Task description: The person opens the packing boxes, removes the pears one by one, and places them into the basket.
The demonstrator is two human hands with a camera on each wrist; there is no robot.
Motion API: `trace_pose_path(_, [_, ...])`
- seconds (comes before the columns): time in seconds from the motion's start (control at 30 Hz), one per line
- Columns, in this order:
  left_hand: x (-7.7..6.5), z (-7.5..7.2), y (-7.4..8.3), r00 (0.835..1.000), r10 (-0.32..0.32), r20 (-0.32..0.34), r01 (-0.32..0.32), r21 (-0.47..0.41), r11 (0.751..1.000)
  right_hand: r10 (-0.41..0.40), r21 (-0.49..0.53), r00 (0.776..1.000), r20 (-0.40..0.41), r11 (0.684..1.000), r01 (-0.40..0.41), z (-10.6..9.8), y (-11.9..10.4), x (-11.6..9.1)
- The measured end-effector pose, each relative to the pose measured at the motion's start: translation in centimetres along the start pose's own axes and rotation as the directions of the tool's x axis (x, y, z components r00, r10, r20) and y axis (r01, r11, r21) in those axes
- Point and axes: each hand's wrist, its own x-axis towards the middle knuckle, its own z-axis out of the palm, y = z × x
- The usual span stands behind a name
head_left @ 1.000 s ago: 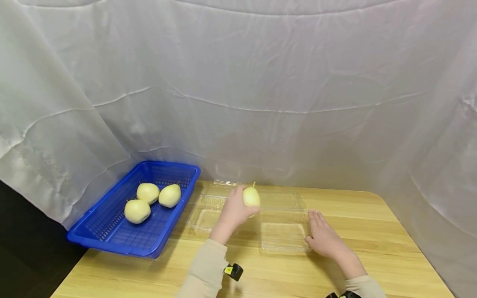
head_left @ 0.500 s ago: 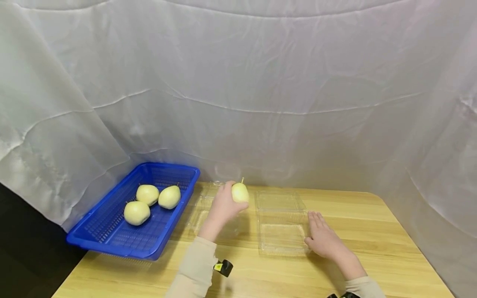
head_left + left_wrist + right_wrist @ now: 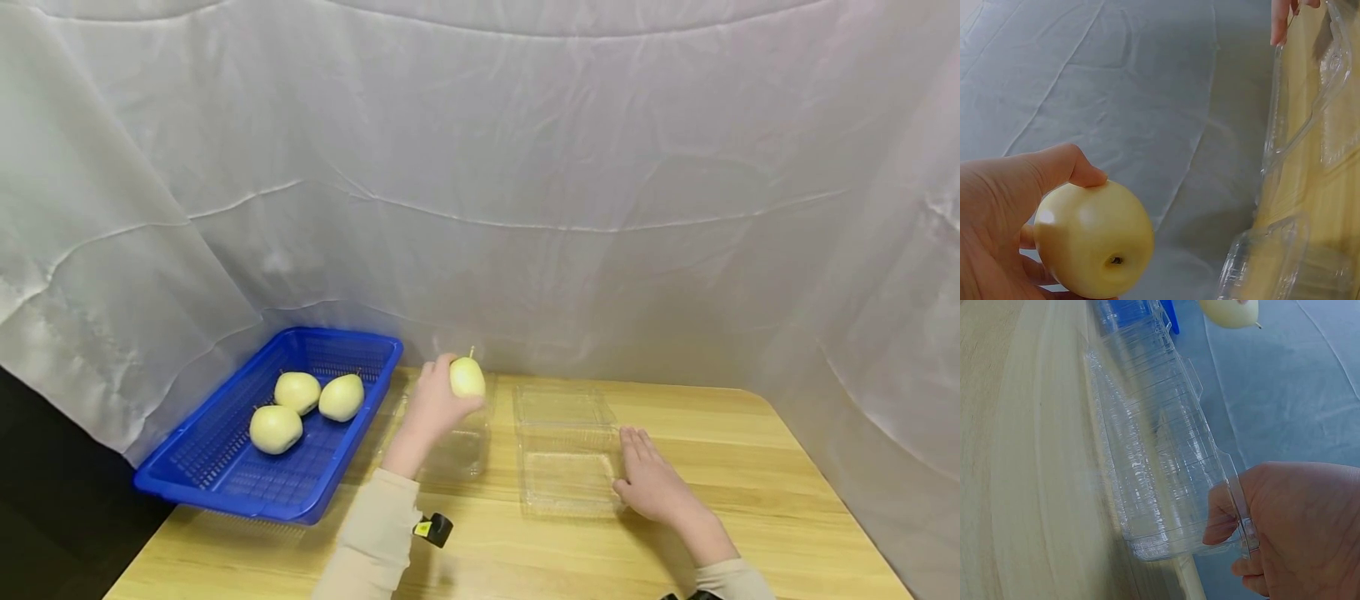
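Observation:
My left hand [image 3: 437, 400] grips a pale yellow pear [image 3: 467, 377] with its stem up, held over a clear plastic clamshell container [image 3: 465, 458] that the hand and forearm partly cover. In the left wrist view the thumb lies across the pear [image 3: 1094, 240], whose dimpled end faces the camera. To the right stands a second clear plastic container [image 3: 570, 479], its lid folded back. My right hand [image 3: 656, 479] is at that container's right side; in the right wrist view, its thumb and fingers [image 3: 1219, 515] pinch the container [image 3: 1154, 437] near the rim.
A blue perforated basket [image 3: 330, 475] stands at the left of the wooden table [image 3: 750, 500], with three pale yellow pears [image 3: 276, 428] inside. A grey-white curtain [image 3: 600, 167] hangs behind the table and along its sides.
My left hand has carried the pear leftward and a little up, from beside the right container to over the left one. My right hand has stayed in place.

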Motion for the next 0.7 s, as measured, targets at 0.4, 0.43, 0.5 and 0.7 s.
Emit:
trace_pose_path(0.4, [-0.2, -1.8, 0.1, 1.000, 0.007, -0.023, -0.006, 0.028, 1.000, 0.010, -0.002, 1.000, 0.010, 1.000, -0.010, 0.2, 0.3, 0.1])
trace_pose_path(0.43, [-0.2, -1.9, 0.1, 1.000, 0.006, -0.024, -0.005, 0.031, 1.000, 0.010, -0.001, 1.000, 0.010, 1.000, -0.010, 0.2, 0.3, 0.1])
trace_pose_path(0.5, [-0.2, -2.2, 0.1, 1.000, 0.007, -0.024, -0.006, 0.031, 1.000, 0.009, 0.000, 1.000, 0.007, 1.000, -0.009, 0.2, 0.3, 0.2])
trace_pose_path(0.7, [-0.2, -3.0, -0.1, 0.999, 0.014, -0.034, -0.012, 0.051, 0.999, 0.000, -0.002, 1.000, -0.010, 1.000, 0.000, 0.2, 0.3, 0.1])
